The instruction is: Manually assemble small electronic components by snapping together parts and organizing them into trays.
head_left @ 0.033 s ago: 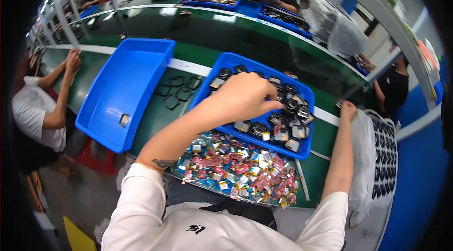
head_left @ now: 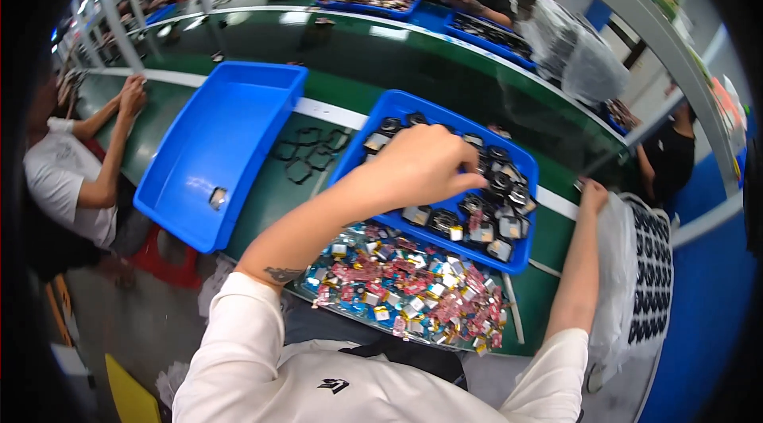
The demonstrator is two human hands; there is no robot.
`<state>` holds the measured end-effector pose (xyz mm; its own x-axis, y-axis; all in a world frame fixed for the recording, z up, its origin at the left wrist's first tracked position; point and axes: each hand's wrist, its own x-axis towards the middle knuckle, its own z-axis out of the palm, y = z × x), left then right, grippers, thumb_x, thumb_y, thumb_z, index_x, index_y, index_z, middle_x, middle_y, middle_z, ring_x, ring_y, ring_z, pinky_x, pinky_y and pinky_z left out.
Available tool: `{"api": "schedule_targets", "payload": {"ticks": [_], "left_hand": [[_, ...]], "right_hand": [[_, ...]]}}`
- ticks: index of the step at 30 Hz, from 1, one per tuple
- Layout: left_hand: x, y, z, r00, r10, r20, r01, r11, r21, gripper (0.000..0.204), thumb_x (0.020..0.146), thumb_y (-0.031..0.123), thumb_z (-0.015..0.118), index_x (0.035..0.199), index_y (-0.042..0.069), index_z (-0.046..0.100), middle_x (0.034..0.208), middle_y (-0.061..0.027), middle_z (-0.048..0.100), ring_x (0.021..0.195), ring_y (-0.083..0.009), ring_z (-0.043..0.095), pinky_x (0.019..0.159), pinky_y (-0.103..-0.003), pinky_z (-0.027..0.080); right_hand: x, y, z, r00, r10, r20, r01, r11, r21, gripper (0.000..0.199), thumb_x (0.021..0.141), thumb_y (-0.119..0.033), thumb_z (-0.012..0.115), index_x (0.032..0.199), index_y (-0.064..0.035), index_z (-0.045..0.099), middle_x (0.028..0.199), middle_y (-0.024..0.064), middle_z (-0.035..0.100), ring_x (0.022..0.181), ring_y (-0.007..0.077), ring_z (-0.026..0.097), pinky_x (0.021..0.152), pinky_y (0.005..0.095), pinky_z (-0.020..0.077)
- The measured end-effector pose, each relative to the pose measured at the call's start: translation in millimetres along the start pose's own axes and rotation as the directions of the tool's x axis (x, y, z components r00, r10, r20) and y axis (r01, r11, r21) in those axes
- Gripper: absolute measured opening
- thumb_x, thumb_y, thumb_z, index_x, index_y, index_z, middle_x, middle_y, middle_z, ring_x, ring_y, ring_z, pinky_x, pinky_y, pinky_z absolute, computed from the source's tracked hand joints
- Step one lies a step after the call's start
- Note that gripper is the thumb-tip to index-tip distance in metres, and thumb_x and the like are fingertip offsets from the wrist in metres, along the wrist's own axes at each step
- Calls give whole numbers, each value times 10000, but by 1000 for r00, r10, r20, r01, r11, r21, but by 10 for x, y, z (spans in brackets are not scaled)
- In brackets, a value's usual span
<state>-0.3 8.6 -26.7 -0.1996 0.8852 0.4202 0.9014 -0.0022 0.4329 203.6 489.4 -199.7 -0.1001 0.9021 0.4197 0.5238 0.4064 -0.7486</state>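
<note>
My left hand (head_left: 429, 162) reaches over a blue tray (head_left: 380, 226) of black plastic housings (head_left: 509, 226), some with pale square parts. Its fingers curl downward and the thumb points right; whatever is between them is hidden. Off to the right, my right hand (head_left: 593, 194) is closed near the white strip (head_left: 558, 204) along the bench. A small thing shows at its fingertips, too small to name. Between my arms, in front of the tray, lies a heap of small silver, yellow and pink electronic parts (head_left: 413, 288) on blue film.
Left of my arm stands another blue tray (head_left: 208, 137) with one small part (head_left: 218, 199) inside. Black frames (head_left: 306, 154) lie between the trays. White bagging and racked black parts (head_left: 650, 272) stand at right. Co-workers sit across the dark green belt (head_left: 342, 57) and at left.
The whole view has shifted slightly, so the scene sits a little farther right. Both hands keep nearly the same places relative to the tray and bench.
</note>
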Motion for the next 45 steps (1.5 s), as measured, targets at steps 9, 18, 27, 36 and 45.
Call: {"api": "schedule_targets", "payload": {"ticks": [9, 18, 27, 36, 45], "left_hand": [[-794, -200, -747, 936, -313, -160, 328, 942, 77, 153, 816, 96, 625, 924, -1, 672, 814, -137, 672, 733, -215, 663, 671, -303, 515], [-2584, -1066, -1217, 569, -780, -260, 797, 446, 408, 461, 639, 212, 762, 1062, 67, 650, 897, -127, 651, 841, -262, 630, 759, -337, 499], [-2550, -1047, -1148, 658, -745, -113, 739, 610, 285, 426, 603, 144, 753, 1011, 57, 665, 812, -99, 594, 724, -214, 577, 699, -324, 486], [-1573, -343, -916, 775, -375, -508, 526, 829, 191, 481, 635, 122, 762, 1094, 93, 621, 938, -93, 598, 807, -235, 571, 699, -335, 481], [-277, -183, 287, 989, 119, 84, -115, 992, -55, 522, 641, 139, 765, 1134, 60, 611, 990, -91, 565, 980, -278, 471, 869, -375, 420]], "right_hand": [[411, 579, 199, 951, 193, -242, -184, 981, 58, 242, 717, -231, 601, 819, -31, 693, 805, 164, 681, 807, 332, 642, 782, 390, 486], [222, 224, 167, 977, 54, -207, -98, 973, -209, 241, 667, -204, 638, 766, 5, 703, 806, 221, 666, 783, 384, 642, 765, 425, 494], [104, 86, 220, 964, 82, -254, -95, 995, -40, 242, 708, -190, 575, 783, 27, 653, 844, 230, 656, 833, 390, 620, 788, 436, 480], [-194, -351, 66, 979, -33, -203, 27, 999, -30, 306, 717, -239, 617, 855, 34, 622, 959, 239, 614, 932, 372, 578, 851, 413, 448], [-900, -1276, -49, 888, -460, -33, 461, 886, 58, 213, 813, -264, 634, 910, -78, 667, 999, 66, 637, 1000, 259, 541, 897, 342, 396]]}}
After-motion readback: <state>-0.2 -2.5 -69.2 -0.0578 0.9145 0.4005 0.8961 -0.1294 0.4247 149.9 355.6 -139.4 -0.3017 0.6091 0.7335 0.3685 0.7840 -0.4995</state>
